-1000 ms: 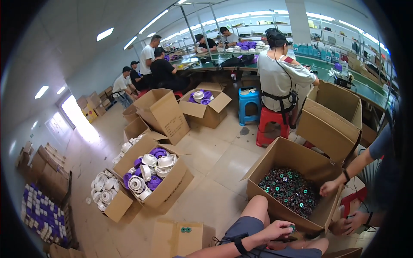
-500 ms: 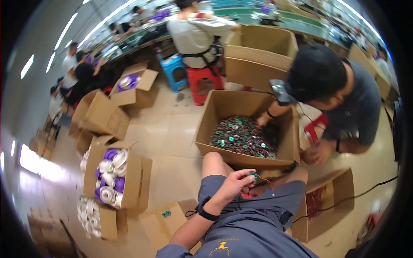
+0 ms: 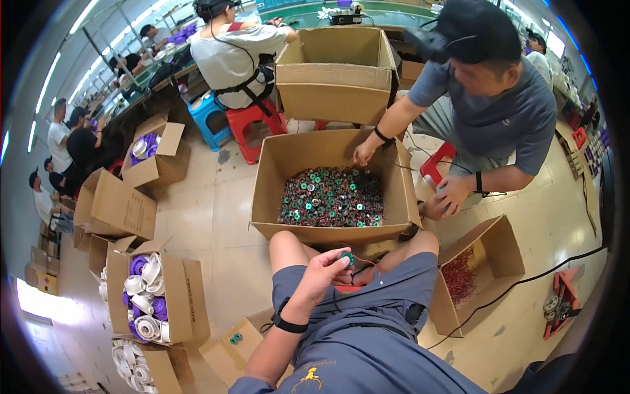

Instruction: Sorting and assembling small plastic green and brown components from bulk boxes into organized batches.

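My left hand (image 3: 326,270), a dark band on its wrist, is closed over my lap. Thumb and fingers pinch a small round green part with a red wire (image 3: 347,260). The wire trails off to the right and ends in a small pale tip. Just beyond my knees stands a large open cardboard box (image 3: 328,234), with a heap of similar green round parts and dark red wires (image 3: 331,197) in it. My right hand is out of view.
A co-worker (image 3: 489,111) sits at the box's right, one hand over its rim. A carton with red wires (image 3: 459,276) stands right of my leg, under a black cable (image 3: 525,279). White and purple parts (image 3: 147,295) fill a carton at left; two green pieces (image 3: 235,339) lie on cardboard.
The view has shifted, and the scene now sits further left. My left hand still holds the green part. The co-worker's hand has lifted from the heap to near the box's rim.
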Action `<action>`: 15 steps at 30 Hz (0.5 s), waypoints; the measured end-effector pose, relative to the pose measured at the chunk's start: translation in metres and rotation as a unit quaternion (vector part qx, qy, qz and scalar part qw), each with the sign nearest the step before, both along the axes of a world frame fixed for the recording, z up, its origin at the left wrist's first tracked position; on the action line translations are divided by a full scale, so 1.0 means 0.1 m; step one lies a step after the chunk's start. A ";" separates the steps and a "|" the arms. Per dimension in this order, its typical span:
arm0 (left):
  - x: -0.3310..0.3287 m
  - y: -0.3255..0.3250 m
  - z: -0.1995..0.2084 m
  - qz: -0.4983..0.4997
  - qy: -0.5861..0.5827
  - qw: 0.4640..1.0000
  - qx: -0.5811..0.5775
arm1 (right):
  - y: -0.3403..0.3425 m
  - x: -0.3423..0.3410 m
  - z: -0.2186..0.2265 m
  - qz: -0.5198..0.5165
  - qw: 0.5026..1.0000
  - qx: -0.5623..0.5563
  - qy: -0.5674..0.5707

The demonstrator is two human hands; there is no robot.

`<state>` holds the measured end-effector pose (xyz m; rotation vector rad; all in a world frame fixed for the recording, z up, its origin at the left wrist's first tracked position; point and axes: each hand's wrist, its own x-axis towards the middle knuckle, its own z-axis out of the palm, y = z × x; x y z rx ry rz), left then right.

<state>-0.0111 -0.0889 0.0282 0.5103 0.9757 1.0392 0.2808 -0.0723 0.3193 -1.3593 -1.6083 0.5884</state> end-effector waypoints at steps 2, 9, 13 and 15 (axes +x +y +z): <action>-0.08 -0.02 -0.05 0.023 0.009 1.000 0.003 | 0.08 -0.06 0.04 0.022 1.000 0.000 -0.002; -0.08 -0.03 -0.06 0.019 -0.001 1.000 -0.018 | 0.32 -0.12 0.23 0.057 0.998 0.024 -0.007; -0.08 -0.03 -0.05 0.031 0.008 0.999 -0.022 | 0.31 0.00 0.34 0.036 0.999 0.036 -0.017; -0.03 -0.01 -0.05 0.018 0.003 1.000 -0.016 | 0.31 0.09 0.41 0.021 0.998 0.051 -0.023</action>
